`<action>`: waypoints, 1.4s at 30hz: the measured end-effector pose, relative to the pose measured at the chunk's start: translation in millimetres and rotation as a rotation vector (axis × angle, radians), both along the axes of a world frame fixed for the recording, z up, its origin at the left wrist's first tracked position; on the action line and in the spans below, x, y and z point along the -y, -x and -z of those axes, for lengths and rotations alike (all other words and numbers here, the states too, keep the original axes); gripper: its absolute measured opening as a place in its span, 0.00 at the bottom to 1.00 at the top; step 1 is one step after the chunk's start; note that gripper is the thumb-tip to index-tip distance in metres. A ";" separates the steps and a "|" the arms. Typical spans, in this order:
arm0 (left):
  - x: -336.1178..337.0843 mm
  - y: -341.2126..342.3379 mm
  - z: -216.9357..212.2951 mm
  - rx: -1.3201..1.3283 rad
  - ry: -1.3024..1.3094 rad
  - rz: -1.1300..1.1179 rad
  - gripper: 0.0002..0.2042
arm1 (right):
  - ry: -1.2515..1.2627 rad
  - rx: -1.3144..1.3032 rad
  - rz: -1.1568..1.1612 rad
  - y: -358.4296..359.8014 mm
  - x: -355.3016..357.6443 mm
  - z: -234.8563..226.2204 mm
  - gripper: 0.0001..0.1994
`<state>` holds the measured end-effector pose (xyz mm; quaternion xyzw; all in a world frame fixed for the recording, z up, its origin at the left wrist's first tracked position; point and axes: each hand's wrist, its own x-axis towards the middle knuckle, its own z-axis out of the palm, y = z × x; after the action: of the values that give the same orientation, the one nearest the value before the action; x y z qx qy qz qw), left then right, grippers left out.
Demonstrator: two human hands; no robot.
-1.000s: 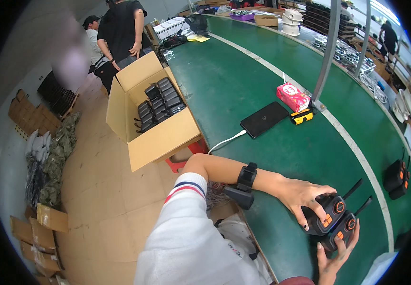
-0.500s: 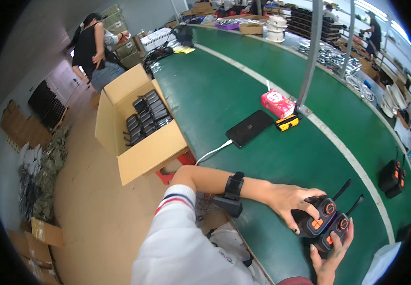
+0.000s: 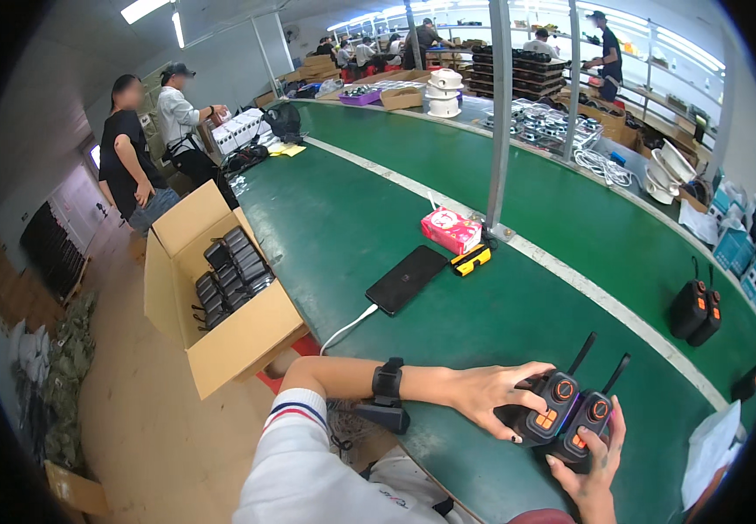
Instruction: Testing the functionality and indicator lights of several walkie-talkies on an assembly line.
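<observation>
Two black walkie-talkies with orange-ringed knobs, orange buttons and upright antennas stand side by side over the green table. My left hand (image 3: 490,395) wraps around the left walkie-talkie (image 3: 557,405), a finger at its orange buttons. Around the right walkie-talkie (image 3: 594,421) curl the fingers of my right hand (image 3: 601,463), one on its buttons and the thumb low at its near side. The two walkie-talkies are close together, and a purple glow shows between them. A black band with a dark box sits on my left wrist.
On the green table (image 3: 334,236) lie a black phone (image 3: 407,279) on a white cable, a pink tissue pack (image 3: 451,230) and a yellow-black item (image 3: 470,260). An open carton (image 3: 247,341) of black devices stands left. More walkie-talkies (image 3: 688,310) stand right, beyond a metal post (image 3: 498,122).
The view has tilted up and swung, so the surroundings sit farther left and more of the room's far side shows. Both hands keep hold of the walkie-talkies.
</observation>
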<state>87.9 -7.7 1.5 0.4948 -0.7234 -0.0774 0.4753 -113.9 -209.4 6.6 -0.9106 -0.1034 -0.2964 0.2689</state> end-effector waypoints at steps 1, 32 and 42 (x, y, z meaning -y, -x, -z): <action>-0.5 1.0 -0.4 0.006 0.002 -0.010 0.33 | 0.025 0.001 0.006 0.1 0.6 -1.6 0.33; -7.4 4.8 -8.7 0.079 -0.046 -0.073 0.24 | -0.051 0.031 -0.117 -0.5 2.6 6.6 0.33; -8.0 1.4 2.1 -0.046 -0.128 -0.021 0.23 | -0.050 0.006 -0.123 0.3 1.8 5.8 0.32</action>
<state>86.5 0.3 -0.6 0.5299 -0.7007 -0.1298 0.4598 -114.2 -211.3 0.8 -0.8947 -0.1524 -0.2846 0.3088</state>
